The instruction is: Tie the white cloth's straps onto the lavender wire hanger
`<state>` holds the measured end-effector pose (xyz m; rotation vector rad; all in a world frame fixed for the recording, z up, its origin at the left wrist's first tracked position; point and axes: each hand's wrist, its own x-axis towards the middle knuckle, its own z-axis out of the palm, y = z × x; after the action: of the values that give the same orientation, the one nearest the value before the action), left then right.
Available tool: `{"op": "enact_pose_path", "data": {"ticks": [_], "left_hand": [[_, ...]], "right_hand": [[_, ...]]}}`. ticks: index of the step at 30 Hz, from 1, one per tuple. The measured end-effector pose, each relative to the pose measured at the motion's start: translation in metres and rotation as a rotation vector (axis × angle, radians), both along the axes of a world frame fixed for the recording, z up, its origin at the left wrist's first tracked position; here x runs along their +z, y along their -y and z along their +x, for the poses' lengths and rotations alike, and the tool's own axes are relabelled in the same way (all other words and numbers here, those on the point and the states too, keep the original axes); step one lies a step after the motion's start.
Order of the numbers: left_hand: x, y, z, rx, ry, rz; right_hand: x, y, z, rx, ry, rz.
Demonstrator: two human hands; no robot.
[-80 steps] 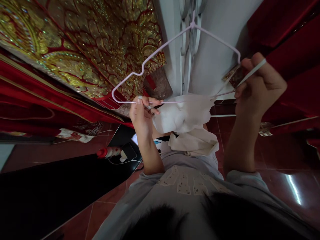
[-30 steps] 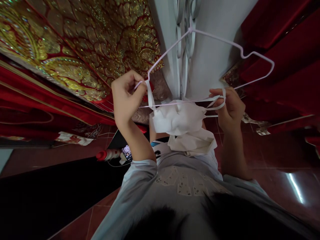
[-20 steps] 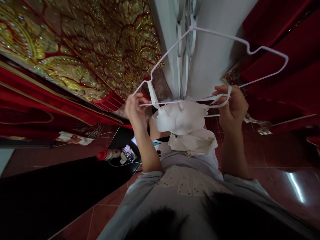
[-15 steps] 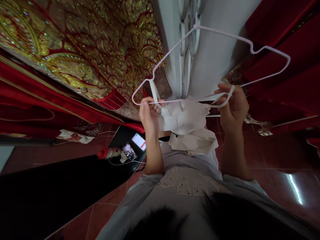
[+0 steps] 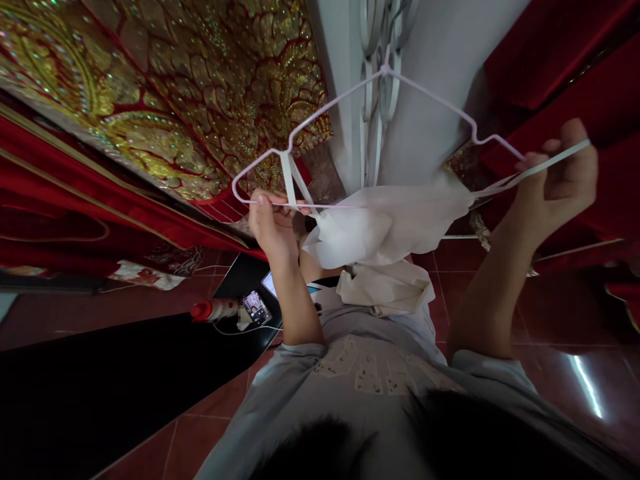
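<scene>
A pale pink wire hanger [image 5: 430, 100] is held up in front of me, its hook near a white metal rail. My left hand [image 5: 274, 227] is closed around the hanger's lower left corner. From the hanger hangs a sheer white garment with thin straps [image 5: 395, 230]; one strap loops over the left notch. My right hand [image 5: 563, 177] pinches the other strap and pulls it taut to the right, beyond the garment. The hanger's right end is hidden behind this hand and the strap.
Red and gold sequined clothing [image 5: 225, 87] hangs at the left, dark red cloth [image 5: 540, 60] at the right. A black bench [image 5: 150, 373] holds a phone [image 5: 257, 308] and a red-capped bottle [image 5: 215, 309]. Beige cloth [image 5: 387, 287] lies on my lap.
My right hand has moved right and up, drawing the strap and spreading the white garment sideways. My left hand and the hanger have shifted left, with the hanger's top slightly lower.
</scene>
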<state>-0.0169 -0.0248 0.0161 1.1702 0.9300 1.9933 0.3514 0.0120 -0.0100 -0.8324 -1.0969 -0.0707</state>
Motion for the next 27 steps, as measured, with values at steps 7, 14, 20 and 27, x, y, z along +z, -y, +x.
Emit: {"op": "enact_pose_path", "data": {"ticks": [7, 14, 20, 27], "left_hand": [[-0.003, -0.002, -0.007, -0.02, -0.027, -0.042], [-0.013, -0.003, 0.001, -0.059, 0.01, -0.074], [-0.013, -0.006, 0.008, 0.008, 0.068, -0.01], [-0.062, -0.001, 0.007, 0.048, 0.144, -0.163]], "right_hand": [[0.054, 0.014, -0.028, 0.163, 0.27, -0.403], [0.077, 0.024, -0.061, 0.009, 0.397, -0.16], [0.057, 0.061, -0.102, 0.34, 0.648, -0.463], [0.048, 0.062, -0.102, 0.278, 0.628, -0.592]]}}
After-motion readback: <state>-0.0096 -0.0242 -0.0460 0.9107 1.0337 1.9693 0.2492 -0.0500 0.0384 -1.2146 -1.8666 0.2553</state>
